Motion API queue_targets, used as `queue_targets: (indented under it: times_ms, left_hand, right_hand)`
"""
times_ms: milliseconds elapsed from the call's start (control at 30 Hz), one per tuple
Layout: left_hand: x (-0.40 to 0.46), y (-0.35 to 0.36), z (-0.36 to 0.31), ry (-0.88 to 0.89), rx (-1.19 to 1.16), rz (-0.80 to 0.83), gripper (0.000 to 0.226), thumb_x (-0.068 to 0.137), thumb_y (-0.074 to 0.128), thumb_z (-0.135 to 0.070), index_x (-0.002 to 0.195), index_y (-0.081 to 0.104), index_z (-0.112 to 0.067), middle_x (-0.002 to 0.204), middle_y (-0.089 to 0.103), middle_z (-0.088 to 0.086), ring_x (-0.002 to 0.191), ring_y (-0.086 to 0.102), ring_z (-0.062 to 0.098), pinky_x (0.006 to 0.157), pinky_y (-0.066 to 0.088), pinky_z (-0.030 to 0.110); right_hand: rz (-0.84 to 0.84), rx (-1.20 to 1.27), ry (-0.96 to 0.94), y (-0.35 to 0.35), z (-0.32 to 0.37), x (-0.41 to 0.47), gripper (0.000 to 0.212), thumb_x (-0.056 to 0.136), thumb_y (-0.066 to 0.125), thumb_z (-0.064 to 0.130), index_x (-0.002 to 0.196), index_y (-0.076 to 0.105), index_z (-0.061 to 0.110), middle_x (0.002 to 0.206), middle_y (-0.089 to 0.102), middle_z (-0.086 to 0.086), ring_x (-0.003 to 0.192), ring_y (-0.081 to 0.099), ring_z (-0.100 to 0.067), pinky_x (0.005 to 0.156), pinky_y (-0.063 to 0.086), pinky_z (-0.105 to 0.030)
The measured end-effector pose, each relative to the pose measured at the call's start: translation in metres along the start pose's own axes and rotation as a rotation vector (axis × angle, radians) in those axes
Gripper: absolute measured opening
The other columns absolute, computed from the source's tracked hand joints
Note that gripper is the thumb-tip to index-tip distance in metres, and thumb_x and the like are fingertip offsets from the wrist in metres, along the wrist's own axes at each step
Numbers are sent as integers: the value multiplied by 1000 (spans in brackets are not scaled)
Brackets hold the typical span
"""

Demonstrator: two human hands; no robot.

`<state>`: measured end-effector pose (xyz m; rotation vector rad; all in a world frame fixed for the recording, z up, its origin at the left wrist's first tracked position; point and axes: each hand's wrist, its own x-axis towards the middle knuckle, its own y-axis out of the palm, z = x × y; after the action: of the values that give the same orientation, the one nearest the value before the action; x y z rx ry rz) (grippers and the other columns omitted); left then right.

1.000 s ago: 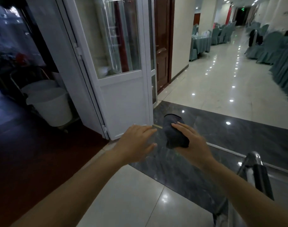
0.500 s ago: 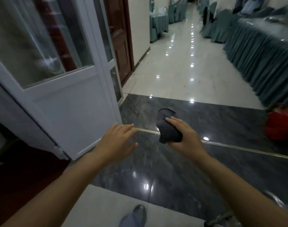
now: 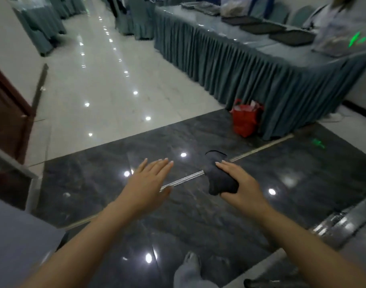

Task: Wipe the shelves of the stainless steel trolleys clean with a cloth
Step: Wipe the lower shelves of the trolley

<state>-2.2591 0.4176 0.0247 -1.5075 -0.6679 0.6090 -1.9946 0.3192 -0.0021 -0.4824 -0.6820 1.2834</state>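
Cloth [image 3: 220, 180] bunched in right hand [image 3: 243, 187], gripped; left hand [image 3: 145, 183] flat, empty; risks slipping loose before reaching trolley [image 3: 342, 223].

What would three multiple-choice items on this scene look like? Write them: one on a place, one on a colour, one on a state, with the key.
1. Where is the red bag?
A. On the floor by the skirted table
B. On the table
C. In the left hand

2. What colour is the cloth?
A. White
B. Dark grey
C. Yellow

3. How is the left hand?
A. Gripping the cloth
B. Fisted
C. Open, fingers straight

Key: 1 A, the bag stands on the dark floor against the table skirt. 2 B, the wad in the right hand is dark grey. 3 C, its fingers are extended and hold nothing.
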Motion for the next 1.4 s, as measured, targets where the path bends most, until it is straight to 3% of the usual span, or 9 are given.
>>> queue_targets:
  times_ms: [67, 167, 467, 633, 767, 933, 1100, 1233, 1400]
  left_hand:
    - [60, 5, 4, 87, -15, -5, 69, 96, 39, -50, 153, 13, -22, 160, 16, -1, 147, 15, 14, 119, -3, 35]
    - [150, 3, 3, 194, 6, -10, 68, 96, 40, -48, 153, 13, -22, 160, 16, 1, 147, 14, 16, 119, -2, 38]
    - [373, -4, -33, 533, 50, 18, 70, 96, 38, -49, 153, 8, -22, 161, 15, -1, 147, 12, 15, 120, -1, 39]
    - [497, 12, -68, 793, 108, 28, 68, 97, 36, -49, 154, 9, -22, 161, 13, -1, 147, 11, 15, 119, -3, 39]
    - [582, 23, -107, 1045, 189, 26, 69, 97, 34, -49, 154, 6, -21, 162, 2, 2, 148, 7, 18, 118, -5, 42]
    - [652, 33, -182, 1316, 193, -2, 69, 97, 36, -49, 153, 10, -19, 162, 4, 6, 147, 12, 21, 119, 2, 44]
    - [689, 55, -284, 1502, 176, 38, 71, 97, 38, -49, 153, 7, -20, 162, 3, 5, 147, 9, 20, 119, 1, 43]
    - [710, 74, -370, 1623, 216, 74, 70, 98, 35, -49, 153, 4, -19, 162, -2, 5, 148, 6, 21, 118, -1, 43]
    - [727, 96, -462, 1733, 276, 126, 73, 97, 38, -50, 153, 3, -20, 162, -1, 4, 148, 5, 20, 118, -2, 42]
  right_hand:
    - [-44, -20, 62, -8, -29, 29, 79, 66, 77, 18, 129, 44, 51, 137, 45, 23, 128, 36, 10, 105, 31, -14]
    - [-94, -35, 152, -24, -69, 74, 76, 68, 75, 22, 130, 44, 53, 132, 36, 38, 128, 35, 10, 99, 27, -8]
    - [-367, -72, 386, -100, -146, 162, 76, 70, 73, 22, 131, 42, 53, 142, 38, 23, 130, 34, 7, 101, 31, -18]
    - [-541, -192, 546, -139, -190, 186, 77, 72, 75, 16, 138, 43, 39, 146, 37, 17, 132, 33, 1, 100, 29, -14]
    - [-692, -289, 735, -156, -216, 195, 77, 72, 78, 14, 140, 45, 29, 148, 39, 5, 133, 40, -14, 104, 32, -21]
    - [-911, -276, 959, -167, -238, 185, 75, 73, 78, 16, 139, 45, 29, 148, 39, 3, 133, 40, -17, 103, 34, -26]
    - [-989, -272, 1166, -188, -268, 147, 72, 77, 75, 23, 140, 42, 34, 149, 37, 7, 134, 39, -15, 105, 32, -27]
    - [-1109, -236, 1206, -219, -303, 115, 70, 78, 75, 16, 141, 44, 20, 147, 41, -2, 131, 43, -20, 108, 36, -34]
    - [-1148, -263, 1348, -249, -345, 86, 71, 76, 77, 19, 139, 46, 21, 145, 44, -4, 130, 45, -22, 104, 29, -23]
